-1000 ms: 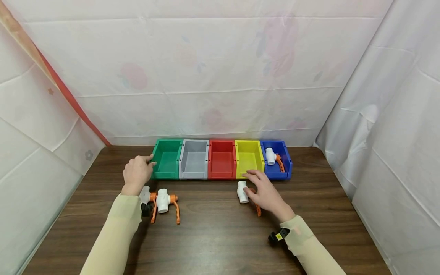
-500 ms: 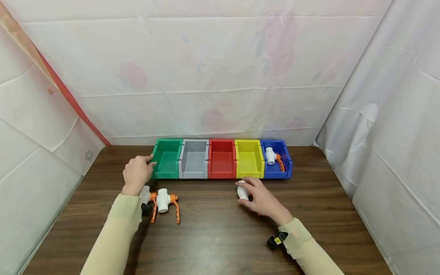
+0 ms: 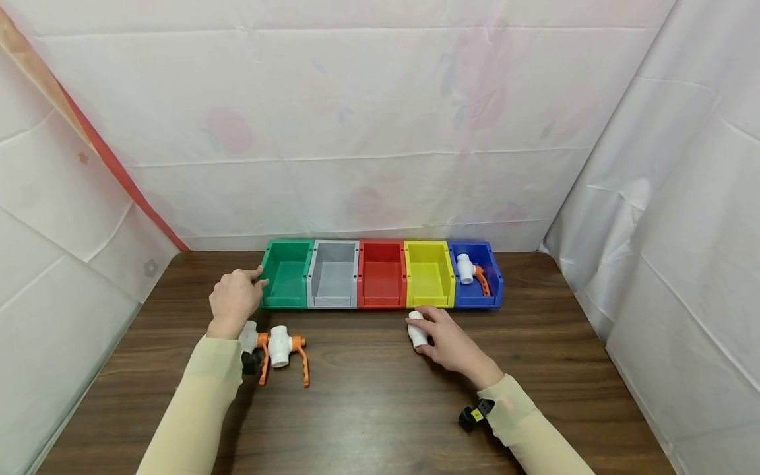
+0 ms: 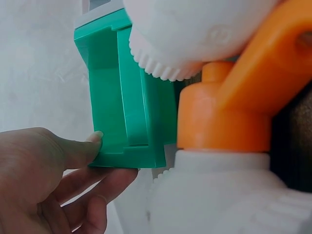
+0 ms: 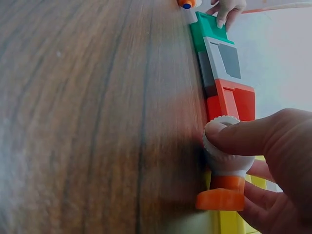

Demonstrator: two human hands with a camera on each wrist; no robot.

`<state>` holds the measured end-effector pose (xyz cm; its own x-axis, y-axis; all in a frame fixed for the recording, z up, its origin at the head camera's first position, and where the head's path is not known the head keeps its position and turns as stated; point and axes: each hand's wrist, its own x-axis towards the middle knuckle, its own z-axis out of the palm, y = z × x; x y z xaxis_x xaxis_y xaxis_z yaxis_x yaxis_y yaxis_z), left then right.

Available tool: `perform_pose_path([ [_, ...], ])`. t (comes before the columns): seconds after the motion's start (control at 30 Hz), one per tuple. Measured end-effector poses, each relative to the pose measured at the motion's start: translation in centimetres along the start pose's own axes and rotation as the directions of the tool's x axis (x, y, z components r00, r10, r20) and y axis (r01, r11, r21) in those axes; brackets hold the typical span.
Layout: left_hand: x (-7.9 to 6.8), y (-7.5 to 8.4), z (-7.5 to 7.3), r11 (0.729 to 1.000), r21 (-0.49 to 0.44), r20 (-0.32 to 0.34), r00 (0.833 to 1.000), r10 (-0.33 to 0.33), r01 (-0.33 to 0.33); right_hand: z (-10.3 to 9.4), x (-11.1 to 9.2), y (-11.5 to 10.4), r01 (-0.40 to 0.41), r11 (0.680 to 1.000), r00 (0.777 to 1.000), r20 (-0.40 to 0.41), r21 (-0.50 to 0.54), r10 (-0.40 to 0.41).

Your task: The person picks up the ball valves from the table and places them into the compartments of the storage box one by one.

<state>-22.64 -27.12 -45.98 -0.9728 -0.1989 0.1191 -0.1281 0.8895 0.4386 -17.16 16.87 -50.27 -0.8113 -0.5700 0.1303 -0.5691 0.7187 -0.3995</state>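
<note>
My right hand point(image 3: 452, 340) grips a white ball valve point(image 3: 417, 330) in front of the yellow bin point(image 3: 429, 302). In the right wrist view, the thumb presses one ribbed end of this valve, and its orange handle point(image 5: 220, 199) points toward the camera's lower side. At the left end of the bin row, my left hand point(image 3: 234, 297) pinches the side wall of the green bin point(image 4: 109, 92), thumb inside and fingers outside. Two more white valves with orange handles lie below that hand: one valve point(image 3: 279, 346) in full sight, the other valve point(image 3: 248, 335) partly behind the wrist.
Between the green and yellow bins stand a grey bin point(image 3: 332, 300) and a red bin point(image 3: 382, 300). The blue bin point(image 3: 478, 302) at the right end contains another valve point(image 3: 466, 269). A white curtain point(image 3: 380, 132) hangs behind the brown table point(image 3: 356, 409).
My right hand has come down from above the valve and its fingers have closed round the white body. The left hand stays at the green bin.
</note>
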Motion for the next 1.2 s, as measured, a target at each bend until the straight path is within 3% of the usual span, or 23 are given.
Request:
perform_pose_path([
  [0.7,-0.1,0.0,-0.1,1.0,0.01,-0.015,1.0,0.025,-0.025,-0.4,0.2,-1.1,-0.11,0.994,0.993,0.046,-0.009,0.11],
  [1.2,0.1,0.1,0.5,0.995,-0.073,-0.044,0.997,0.071,-0.074,0.0,-0.3,-1.1,-0.115,0.993,0.993,-0.012,-0.04,0.115],
])
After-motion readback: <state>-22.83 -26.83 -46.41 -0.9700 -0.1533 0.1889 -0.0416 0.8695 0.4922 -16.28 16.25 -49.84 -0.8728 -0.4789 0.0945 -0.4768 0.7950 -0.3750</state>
